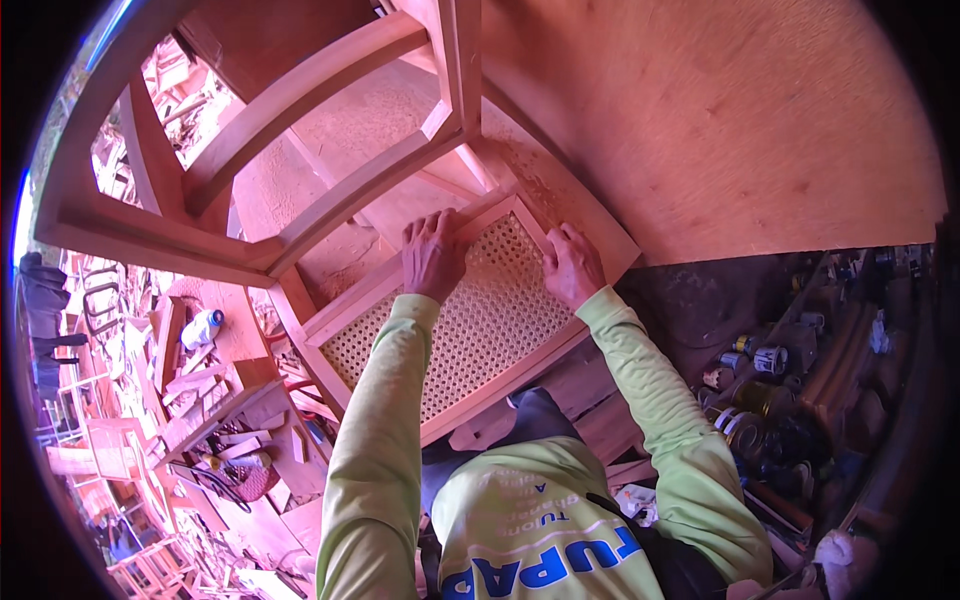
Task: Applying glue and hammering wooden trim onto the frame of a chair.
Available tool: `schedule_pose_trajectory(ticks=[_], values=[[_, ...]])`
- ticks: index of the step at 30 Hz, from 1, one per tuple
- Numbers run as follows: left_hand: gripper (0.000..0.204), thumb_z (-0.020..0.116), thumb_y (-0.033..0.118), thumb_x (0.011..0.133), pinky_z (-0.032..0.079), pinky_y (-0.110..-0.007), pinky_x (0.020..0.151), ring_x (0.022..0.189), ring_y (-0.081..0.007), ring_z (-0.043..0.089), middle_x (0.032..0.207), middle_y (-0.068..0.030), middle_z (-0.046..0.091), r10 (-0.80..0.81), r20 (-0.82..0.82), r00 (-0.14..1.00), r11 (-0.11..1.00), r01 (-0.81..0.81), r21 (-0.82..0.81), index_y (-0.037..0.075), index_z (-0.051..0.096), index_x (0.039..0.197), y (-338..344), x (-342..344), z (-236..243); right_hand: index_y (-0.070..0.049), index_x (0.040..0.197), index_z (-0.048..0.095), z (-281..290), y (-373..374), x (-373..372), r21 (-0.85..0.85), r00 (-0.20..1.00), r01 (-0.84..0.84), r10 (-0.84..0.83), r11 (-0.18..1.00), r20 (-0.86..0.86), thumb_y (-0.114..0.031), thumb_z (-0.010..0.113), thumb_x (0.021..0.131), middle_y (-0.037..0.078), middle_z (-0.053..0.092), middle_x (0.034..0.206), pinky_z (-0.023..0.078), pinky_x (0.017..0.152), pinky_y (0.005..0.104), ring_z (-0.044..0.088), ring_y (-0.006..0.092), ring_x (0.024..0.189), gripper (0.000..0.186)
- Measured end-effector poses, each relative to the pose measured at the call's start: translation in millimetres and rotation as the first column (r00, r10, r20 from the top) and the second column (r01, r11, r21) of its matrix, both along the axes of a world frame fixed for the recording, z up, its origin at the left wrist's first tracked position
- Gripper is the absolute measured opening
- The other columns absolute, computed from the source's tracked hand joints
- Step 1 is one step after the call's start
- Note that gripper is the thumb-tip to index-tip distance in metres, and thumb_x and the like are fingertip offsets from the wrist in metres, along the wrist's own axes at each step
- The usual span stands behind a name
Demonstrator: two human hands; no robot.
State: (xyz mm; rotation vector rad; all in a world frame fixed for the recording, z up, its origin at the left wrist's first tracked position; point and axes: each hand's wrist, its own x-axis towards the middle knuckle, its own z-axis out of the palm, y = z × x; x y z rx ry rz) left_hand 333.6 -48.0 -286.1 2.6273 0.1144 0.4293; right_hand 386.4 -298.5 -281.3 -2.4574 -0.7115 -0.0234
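A wooden-framed cane panel (480,308) with an open woven mesh lies tilted in front of me, its near edge toward my body. My left hand (434,255) is closed over the far rail, fingers curled across the wood and wrist above the mesh. At the right rail, near the far right corner, my right hand (574,266) is closed with its fingers bent around the edge. The fingertips of both hands are partly hidden. Just beyond the panel stands a bare wooden chair frame (345,195) with curved rails, close against the panel's far side.
A sawdust-strewn wooden worktop (330,255) lies under the chair frame. A large plywood sheet (720,130) rises at the right. Wood offcuts (215,415) and a white-and-blue bottle (203,329) lie to the left. Several cans and jars (765,375) crowd the dark lower right.
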Motion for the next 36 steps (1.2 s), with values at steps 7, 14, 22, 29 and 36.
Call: schedule_pose_trajectory(ticks=[7,14,22,29,36], values=[[0.052,0.079,0.023,0.086,0.05,-0.05,0.091,0.106,-0.0379,0.058,0.118,-0.0158,0.061,-0.163,0.065,0.984,0.974,0.171,-0.145,0.006,0.06,0.131,-73,-89,30,-0.002,0.094,0.055,-15,-4,17,0.025,0.999,-0.04,0.041,0.999,-0.031,-0.004,0.07,0.08,0.021,0.06,0.091,0.052,0.079,0.0537,0.064,0.045,0.093,0.021],[0.044,0.065,0.014,0.084,0.048,-0.045,0.089,0.105,-0.0305,0.059,0.114,-0.0134,0.062,-0.239,-0.06,0.969,0.969,0.234,-0.073,0.005,0.064,0.126,-137,-150,-5,-0.002,0.089,0.054,-10,-4,24,0.016,0.993,-0.075,0.076,0.997,-0.086,-0.005,0.071,0.079,0.018,0.059,0.087,0.051,0.074,0.0517,0.063,0.0429,0.083,0.02],[0.037,0.06,0.014,0.085,0.048,-0.042,0.091,0.103,-0.0291,0.059,0.107,-0.0136,0.062,-0.277,-0.131,0.952,0.961,0.274,-0.036,0.001,0.067,0.119,-140,-147,-8,-0.002,0.086,0.054,-15,-7,24,0.022,0.995,-0.073,0.075,0.997,-0.067,-0.003,0.069,0.077,0.018,0.058,0.084,0.051,0.073,0.0506,0.062,0.0412,0.08,0.018],[0.035,0.066,0.015,0.08,0.048,-0.044,0.087,0.097,-0.0315,0.059,0.101,-0.0148,0.061,-0.335,-0.025,0.942,0.942,0.335,0.019,-0.003,0.066,0.11,-137,-143,-16,-0.001,0.086,0.055,-17,-7,26,0.027,0.995,-0.082,0.084,0.996,-0.05,-0.004,0.07,0.077,0.018,0.059,0.084,0.051,0.073,0.0499,0.063,0.0407,0.08,0.017],[0.038,0.069,0.017,0.078,0.047,-0.045,0.088,0.098,-0.0317,0.059,0.102,-0.0151,0.06,-0.34,-0.035,0.94,0.94,0.34,0.02,-0.002,0.064,0.11,-136,-141,-18,-0.001,0.088,0.061,-18,-6,26,-0.017,0.995,-0.09,0.091,0.996,0.027,-0.001,0.072,0.078,0.013,0.063,0.083,0.056,0.068,0.0386,0.067,0.028,0.073,0.015]])
